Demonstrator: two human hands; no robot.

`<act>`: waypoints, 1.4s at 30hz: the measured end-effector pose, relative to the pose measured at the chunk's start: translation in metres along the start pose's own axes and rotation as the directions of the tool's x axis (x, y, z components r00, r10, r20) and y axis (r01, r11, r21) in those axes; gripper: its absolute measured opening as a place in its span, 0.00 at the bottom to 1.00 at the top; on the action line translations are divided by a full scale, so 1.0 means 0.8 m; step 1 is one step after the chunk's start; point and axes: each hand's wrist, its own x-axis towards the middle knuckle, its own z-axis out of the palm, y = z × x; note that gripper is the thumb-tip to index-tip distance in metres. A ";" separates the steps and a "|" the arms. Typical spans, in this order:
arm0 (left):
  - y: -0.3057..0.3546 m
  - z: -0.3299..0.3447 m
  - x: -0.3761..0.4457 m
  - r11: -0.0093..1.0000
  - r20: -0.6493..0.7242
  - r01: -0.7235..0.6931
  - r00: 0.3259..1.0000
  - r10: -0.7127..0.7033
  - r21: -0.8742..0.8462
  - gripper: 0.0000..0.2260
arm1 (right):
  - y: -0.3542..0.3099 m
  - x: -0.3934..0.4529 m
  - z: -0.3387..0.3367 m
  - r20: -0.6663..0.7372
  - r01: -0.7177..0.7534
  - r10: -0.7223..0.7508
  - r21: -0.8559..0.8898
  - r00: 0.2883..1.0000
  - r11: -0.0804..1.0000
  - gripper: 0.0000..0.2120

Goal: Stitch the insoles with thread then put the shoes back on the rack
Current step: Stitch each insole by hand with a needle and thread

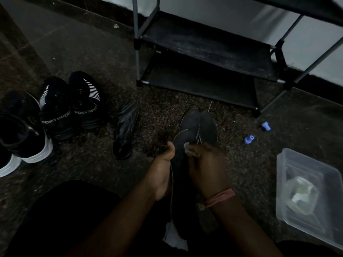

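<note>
Head view, and it was dim. At the centre of the frame I had the left hand (161, 171) wrapped around the edge of a dark, flat foam insole (182, 143), thumb up along its left rim, fingers hidden behind it. The right hand (207, 167), a pink band (220, 197) on its wrist, was curled at the insole's top face, fingertips pinched together on something pale and small; I could not tell whether that was thread or a needle. Just beyond, toward twelve o'clock, a pair of dark insoles (200, 123) lay side by side on the speckled brown carpet (163, 101), touching the held one.

At nine o'clock from the hands another black insole (125, 130) lay alone on the carpet. Farther out at nine to ten o'clock stood a pair of black knit shoes lettered SPORT (72, 106), and beside them, at the frame's left edge, black shoes with white soles (22, 140).

At twelve to one o'clock stood the black fabric shoe rack with grey metal poles (204, 51). At two o'clock two small blue plastic spools (249, 139) sat apart on the carpet. At four o'clock a clear plastic box (289, 182) held something pale and crumpled.
</note>
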 end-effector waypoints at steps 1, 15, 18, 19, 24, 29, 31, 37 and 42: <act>0.004 -0.005 0.003 0.999 -0.036 -0.030 0.999 0.029 -0.013 0.28 | -0.009 -0.004 0.002 0.122 -0.010 -0.004 0.111 0.993 0.994 0.07; 0.036 -0.019 0.009 0.964 -0.082 -0.136 0.989 0.120 -0.228 0.30 | -0.007 0.009 -0.027 0.234 -0.396 0.327 0.663 0.916 0.635 0.08; 0.033 -0.019 0.011 0.968 -0.055 -0.128 0.991 0.119 -0.215 0.26 | -0.005 0.008 -0.019 0.177 -0.345 0.307 0.655 0.935 0.672 0.12; 0.032 -0.018 0.011 0.972 -0.045 -0.122 0.992 0.115 -0.200 0.25 | -0.004 0.007 -0.017 0.166 -0.322 0.285 0.647 0.944 0.691 0.14; 0.027 0.001 0.011 0.983 0.009 -0.076 0.997 0.079 -0.168 0.24 | 0.000 0.004 -0.010 0.029 -0.103 0.100 0.415 0.995 0.904 0.14; 0.014 0.006 0.002 0.989 0.160 0.057 0.986 -0.034 -0.136 0.22 | 0.002 -0.003 0.008 0.019 -0.013 0.010 0.177 1.000 0.984 0.10; 0.014 -0.002 0.006 0.990 0.082 0.059 0.995 -0.049 -0.128 0.20 | -0.011 -0.006 0.006 0.117 -0.037 0.010 0.231 0.993 0.972 0.09; 0.024 -0.019 0.005 0.962 0.005 0.055 0.998 -0.055 -0.268 0.27 | -0.058 -0.030 -0.010 0.328 -0.030 -0.081 0.319 0.941 0.947 0.05; 0.014 -0.010 0.010 0.977 0.061 0.070 0.996 -0.059 -0.204 0.22 | -0.018 -0.008 0.001 0.091 0.007 -0.024 0.183 0.996 0.983 0.07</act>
